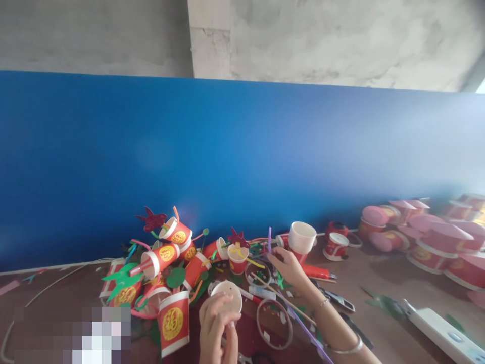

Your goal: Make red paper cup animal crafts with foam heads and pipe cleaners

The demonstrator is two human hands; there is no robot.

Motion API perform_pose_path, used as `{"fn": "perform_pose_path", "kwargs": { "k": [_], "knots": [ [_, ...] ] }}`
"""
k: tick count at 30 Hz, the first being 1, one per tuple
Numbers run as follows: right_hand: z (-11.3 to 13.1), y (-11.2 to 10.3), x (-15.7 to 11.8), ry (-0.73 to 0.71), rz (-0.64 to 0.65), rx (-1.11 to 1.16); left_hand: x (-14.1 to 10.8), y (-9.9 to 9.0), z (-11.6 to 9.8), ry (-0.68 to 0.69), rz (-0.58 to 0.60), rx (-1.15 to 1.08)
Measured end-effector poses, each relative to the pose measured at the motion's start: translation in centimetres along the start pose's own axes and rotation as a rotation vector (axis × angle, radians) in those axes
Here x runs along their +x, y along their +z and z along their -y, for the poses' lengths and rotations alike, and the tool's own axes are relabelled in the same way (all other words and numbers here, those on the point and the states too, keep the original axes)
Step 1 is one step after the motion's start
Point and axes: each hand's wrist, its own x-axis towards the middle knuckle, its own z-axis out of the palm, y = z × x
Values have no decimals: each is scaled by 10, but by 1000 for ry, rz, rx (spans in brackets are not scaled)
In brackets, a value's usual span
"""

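Note:
My left hand (219, 326) is curled at the lower middle, fingers bent across a white paper cup (235, 299) and closed on it. A small dark hole shows in the cup's white surface; the rest of the cup is behind my fingers. My right hand (287, 265) reaches forward to the right of it, thumb and fingers pinched at the lower end of a short upright purple straw (270, 238). Just beyond that hand stands a stack of white paper cups (302, 236). A long purple strip (303, 323) runs beneath my right forearm.
Red cup figures (161, 260) with green and maroon cutouts crowd the left. Tape rings (274, 347), a red-handled cutter (316, 273) and a glue tube (262, 292) lie mid-table. Pink-topped cups (435, 235) and a white glue gun (441, 331) are at right. A blue panel (227, 156) closes the back.

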Motion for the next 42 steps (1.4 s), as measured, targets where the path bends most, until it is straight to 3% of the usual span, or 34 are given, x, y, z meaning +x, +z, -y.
{"fn": "perform_pose_path", "kwargs": {
  "k": [10,14,17,22,25,28,31,33,37,39,42],
  "knots": [
    [32,-33,-4,32,-27,201,22,-12,-13,-40,12,-34],
    [53,-46,-8,-35,50,148,33,-9,-31,-270,6,-145],
    [66,-50,-7,-89,38,29,46,-6,-43,-415,38,-269],
    [96,-56,-20,-98,150,114,76,2,-56,-646,132,-484],
    [120,-56,-38,-160,251,177,86,8,-57,-713,163,-571],
    [137,-47,-51,-242,334,209,89,8,-54,-668,201,-608],
    [142,-39,-53,-232,401,243,94,2,-48,-792,163,-672],
    [140,-38,-50,-183,419,300,99,-4,-42,-960,63,-744],
    [133,-41,-44,-93,412,581,111,-11,-30,-1127,-171,-912],
    [132,-42,-44,-80,366,716,114,-11,-28,-1217,-166,-969],
    [135,-39,-47,-156,353,797,114,-8,-34,-1329,-53,-1068]
  ]
}}
